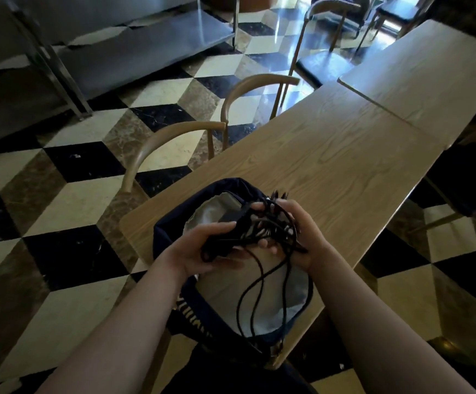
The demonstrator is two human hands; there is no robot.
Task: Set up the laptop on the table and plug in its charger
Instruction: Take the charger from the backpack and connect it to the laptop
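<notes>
A dark blue bag (171, 237) with a pale grey lining lies open on the near end of the wooden table (330, 166). Both hands hold a black charger with its bundled cable (255, 231) just above the bag's mouth. My left hand (202, 251) grips the charger's brick end. My right hand (299, 237) is closed around the coiled cable. Loops of cable (255, 294) hang down into the bag. A grey edge (228, 204) shows inside the bag; I cannot tell whether it is the laptop.
Two wooden chairs (174, 143) (253, 92) stand tucked along the table's left side. A second table (435, 69) adjoins at the far right, with dark-seated chairs (325, 64) beyond. A steel shelf unit (117, 52) stands across the chequered floor.
</notes>
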